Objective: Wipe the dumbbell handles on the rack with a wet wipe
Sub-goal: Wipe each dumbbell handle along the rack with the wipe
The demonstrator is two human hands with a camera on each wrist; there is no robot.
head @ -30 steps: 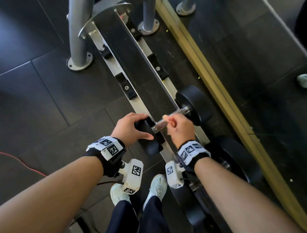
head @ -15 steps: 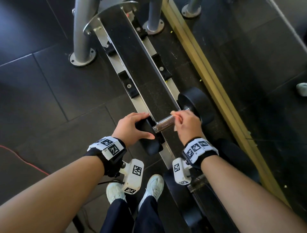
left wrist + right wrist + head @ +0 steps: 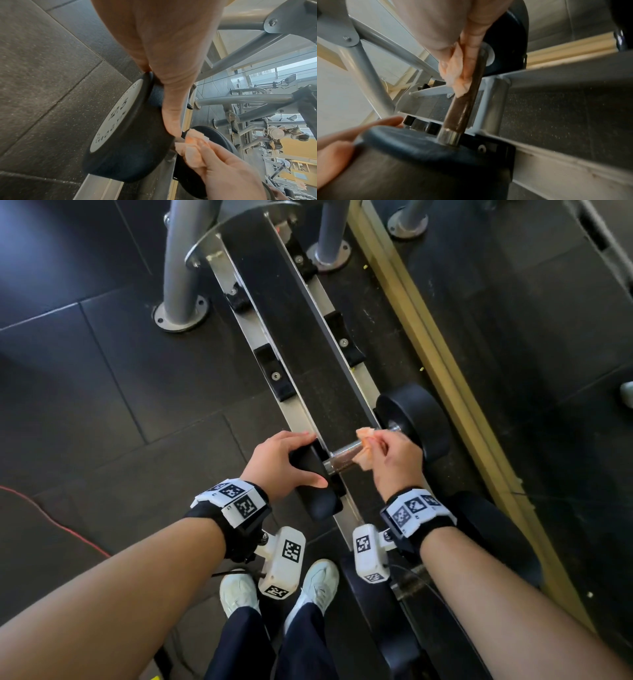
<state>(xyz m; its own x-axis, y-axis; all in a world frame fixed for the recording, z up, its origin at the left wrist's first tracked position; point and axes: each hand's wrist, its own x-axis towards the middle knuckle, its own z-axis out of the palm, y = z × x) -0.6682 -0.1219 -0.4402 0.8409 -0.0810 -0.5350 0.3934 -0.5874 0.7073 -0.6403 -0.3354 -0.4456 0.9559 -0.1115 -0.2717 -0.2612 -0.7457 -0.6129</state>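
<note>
While the dumbbell handle [image 3: 343,459] is lying across the rack [image 3: 294,412], you are pinching one wet wipe [image 3: 365,451] against it with your right hand [image 3: 397,463]; your left hand [image 3: 279,465], fingers curled over the near head, is steadying it. Keep rubbing end to end, turning the bar. Two dumbbells are showing.

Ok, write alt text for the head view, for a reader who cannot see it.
Seen from above, a person's right hand wraps a wet wipe around the handle of a black dumbbell lying across a rack, while the left hand grips its near weight head. Both wrists carry marker-covered cameras; white shoes stand on dark floor tiles below.
</note>
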